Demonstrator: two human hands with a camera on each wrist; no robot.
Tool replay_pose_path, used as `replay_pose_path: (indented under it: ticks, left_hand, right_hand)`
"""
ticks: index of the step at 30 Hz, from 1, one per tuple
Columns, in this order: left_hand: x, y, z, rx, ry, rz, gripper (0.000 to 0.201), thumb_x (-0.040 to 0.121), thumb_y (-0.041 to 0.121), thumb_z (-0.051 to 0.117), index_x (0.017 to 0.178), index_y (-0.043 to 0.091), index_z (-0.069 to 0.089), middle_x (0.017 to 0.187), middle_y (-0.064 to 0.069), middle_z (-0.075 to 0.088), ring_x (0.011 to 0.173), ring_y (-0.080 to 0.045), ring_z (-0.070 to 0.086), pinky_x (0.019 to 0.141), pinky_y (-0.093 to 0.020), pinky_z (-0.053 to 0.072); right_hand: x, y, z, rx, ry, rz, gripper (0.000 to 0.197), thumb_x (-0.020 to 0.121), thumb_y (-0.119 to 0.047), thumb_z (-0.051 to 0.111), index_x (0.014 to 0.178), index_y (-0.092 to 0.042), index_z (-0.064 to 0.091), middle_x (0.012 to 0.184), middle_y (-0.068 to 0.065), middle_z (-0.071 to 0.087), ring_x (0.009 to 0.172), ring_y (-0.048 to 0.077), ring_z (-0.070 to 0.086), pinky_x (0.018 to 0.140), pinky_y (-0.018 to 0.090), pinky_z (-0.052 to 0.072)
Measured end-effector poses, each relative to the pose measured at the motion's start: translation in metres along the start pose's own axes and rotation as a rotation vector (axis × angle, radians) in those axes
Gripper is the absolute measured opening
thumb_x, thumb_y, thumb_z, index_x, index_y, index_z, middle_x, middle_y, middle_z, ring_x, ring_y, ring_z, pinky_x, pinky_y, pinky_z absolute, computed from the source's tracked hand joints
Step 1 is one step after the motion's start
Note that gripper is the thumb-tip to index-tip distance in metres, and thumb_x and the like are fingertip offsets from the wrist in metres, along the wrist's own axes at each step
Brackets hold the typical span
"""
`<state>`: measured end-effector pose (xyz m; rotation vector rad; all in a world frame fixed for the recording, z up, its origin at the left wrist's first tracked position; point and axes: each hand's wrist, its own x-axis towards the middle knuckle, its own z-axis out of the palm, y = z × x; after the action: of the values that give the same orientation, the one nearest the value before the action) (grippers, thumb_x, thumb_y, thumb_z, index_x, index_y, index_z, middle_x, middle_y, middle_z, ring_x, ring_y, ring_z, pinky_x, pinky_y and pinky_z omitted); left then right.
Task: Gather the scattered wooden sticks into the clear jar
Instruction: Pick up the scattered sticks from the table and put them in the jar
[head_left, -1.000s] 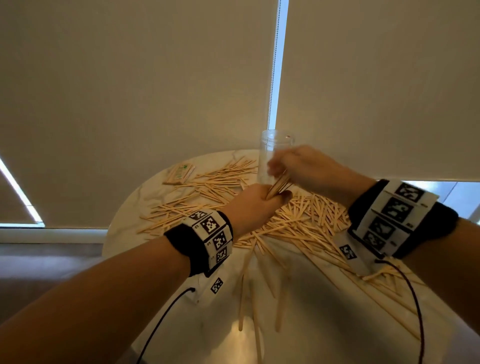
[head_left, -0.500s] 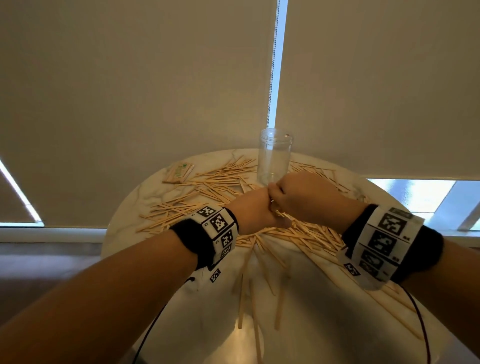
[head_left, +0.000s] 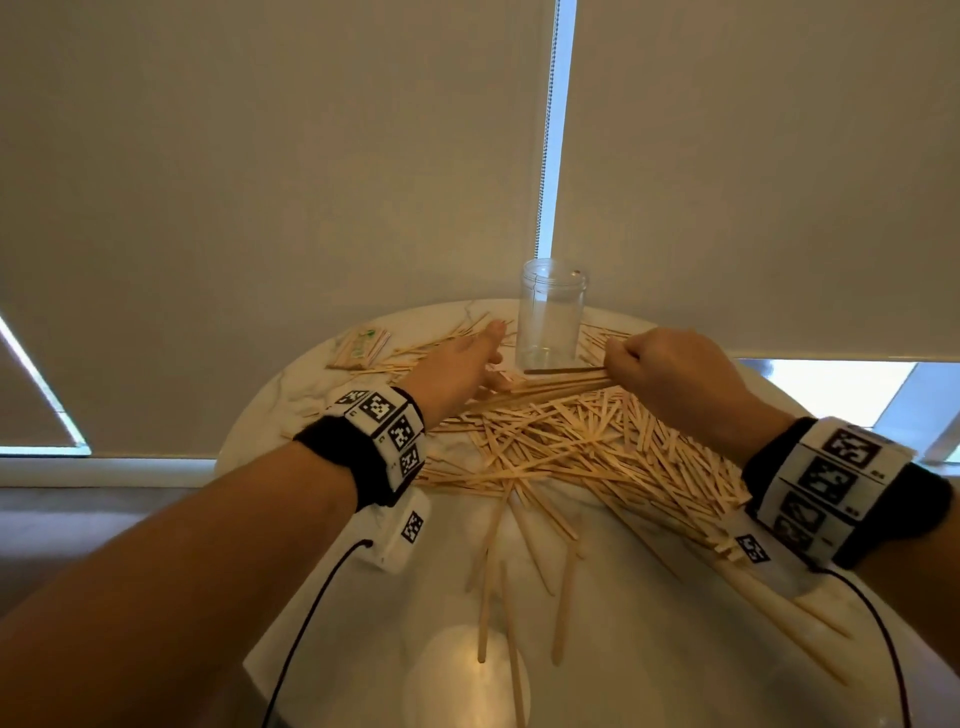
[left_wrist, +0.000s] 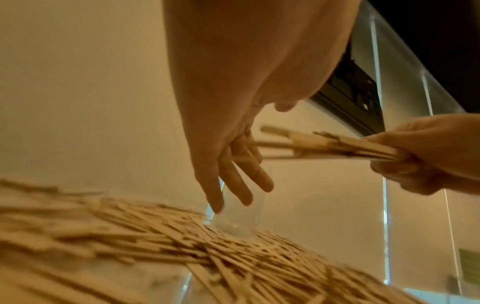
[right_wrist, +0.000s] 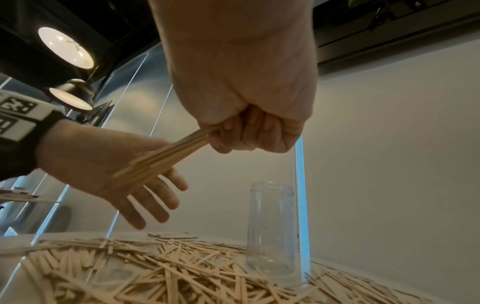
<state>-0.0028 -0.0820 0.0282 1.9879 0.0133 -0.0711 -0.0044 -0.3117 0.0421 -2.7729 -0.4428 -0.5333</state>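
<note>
Our right hand (head_left: 675, 374) is fisted round one end of a bundle of sticks (head_left: 566, 382); the bundle lies nearly level above the table, its free end reaching to our left hand (head_left: 457, 369); the right-wrist view shows the fingers (right_wrist: 249, 131) curled tight on it. Our left hand is spread, fingers (left_wrist: 233, 181) straight and a little apart, gripping nothing; the bundle's loose tips lie against its palm side; the two hands are apart, joined only by the bundle. Just beyond the bundle, between the hands, the clear jar (head_left: 551, 317) stands upright near the far edge of the round table (head_left: 649, 623), mouth open; we see no sticks standing in it. The scattered sticks (head_left: 597, 457) cover the middle of the table and thicken toward the right edge; more lie toward the far-left edge; a few single ones (head_left: 519, 561) point toward the near edge. By the far-left edge rests a small paper packet (head_left: 361, 347).
</note>
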Motion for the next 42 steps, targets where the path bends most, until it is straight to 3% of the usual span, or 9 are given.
replay_pose_path:
  ticks: [4,11,15,23,29,34,38,40,42]
  left_hand:
    - [-0.010,0.012,0.021,-0.479,-0.086,-0.196,0.057,0.098,0.061,0.044,0.113,0.009,0.064,0.099,-0.015,0.077,0.086,-0.029,0.076,0.069,-0.039,0.063]
    - [-0.007,0.022,0.027,-0.542,0.005,-0.111,0.028,0.101,0.028,0.058,0.099,0.000,0.064,0.101,-0.023,0.070,0.072,-0.027,0.074,0.055,-0.030,0.059]
    - [-0.009,0.018,0.028,-0.537,-0.053,-0.122,0.031,0.098,0.030,0.063,0.101,0.000,0.064,0.092,-0.018,0.073,0.067,-0.026,0.075,0.049,-0.025,0.057]
    - [0.010,0.003,0.032,-0.391,0.203,-0.002,0.045,0.092,0.044,0.068,0.097,-0.001,0.069,0.068,-0.011,0.073,0.050,-0.019,0.066,0.039,-0.021,0.043]
    - [0.043,0.007,0.028,-0.065,0.308,-0.030,0.051,0.095,0.054,0.056,0.074,0.009,0.069,0.052,-0.006,0.064,0.039,-0.016,0.054,0.053,-0.026,0.042]
    - [0.080,0.023,0.023,-0.297,0.070,-0.188,0.045,0.099,0.049,0.055,0.081,0.009,0.062,0.055,-0.002,0.061,0.044,-0.010,0.049,0.037,-0.019,0.034]
    - [0.122,0.038,0.011,-0.455,0.145,-0.169,0.029,0.107,0.025,0.045,0.099,0.002,0.060,0.076,-0.011,0.066,0.058,-0.017,0.059,0.045,-0.019,0.046]
    - [0.143,0.041,0.008,-0.271,0.136,-0.097,0.020,0.099,0.015,0.061,0.115,0.004,0.059,0.101,-0.014,0.066,0.083,-0.022,0.064,0.067,-0.026,0.058]
    - [0.167,0.042,0.012,0.069,0.079,-0.030,0.073,0.083,0.032,0.080,0.142,0.009,0.043,0.134,-0.013,0.057,0.116,-0.027,0.060,0.096,-0.040,0.054]
  right_hand:
    - [-0.002,-0.019,0.009,0.077,0.029,-0.002,0.056,0.106,-0.039,0.035,0.059,-0.017,0.057,0.054,0.002,0.052,0.054,0.017,0.050,0.050,0.028,0.031]
    - [-0.002,-0.031,0.024,0.098,0.003,-0.022,0.062,0.105,-0.047,0.029,0.065,-0.016,0.064,0.058,0.002,0.061,0.056,0.018,0.059,0.059,0.034,0.049]
    - [-0.001,-0.028,0.024,0.106,-0.009,-0.013,0.063,0.105,-0.048,0.028,0.063,-0.017,0.062,0.056,0.002,0.058,0.054,0.018,0.056,0.057,0.032,0.045]
    - [-0.002,-0.040,0.023,-0.118,0.126,-0.182,0.059,0.102,-0.061,0.021,0.079,-0.026,0.062,0.054,-0.007,0.053,0.050,0.009,0.052,0.048,0.027,0.039]
    - [0.014,-0.030,0.019,-0.031,0.039,-0.291,0.048,0.094,-0.067,0.035,0.093,-0.024,0.057,0.066,-0.008,0.057,0.058,0.010,0.053,0.051,0.024,0.037]
    - [0.044,-0.019,0.001,-0.065,-0.005,-0.220,0.052,0.091,-0.066,0.043,0.088,-0.022,0.069,0.061,-0.006,0.056,0.051,0.008,0.049,0.049,0.024,0.037]
    - [0.092,0.008,-0.031,0.054,0.018,-0.029,0.043,0.091,-0.061,0.054,0.088,-0.022,0.074,0.059,-0.002,0.055,0.047,0.010,0.042,0.047,0.024,0.031]
    - [0.120,0.022,-0.039,-0.005,0.062,0.016,0.046,0.091,-0.060,0.057,0.085,-0.018,0.075,0.060,0.001,0.056,0.051,0.014,0.044,0.049,0.027,0.032]
    - [0.154,0.032,-0.037,-0.093,0.077,0.020,0.045,0.091,-0.057,0.060,0.087,-0.016,0.077,0.063,0.003,0.060,0.054,0.016,0.048,0.050,0.028,0.034]
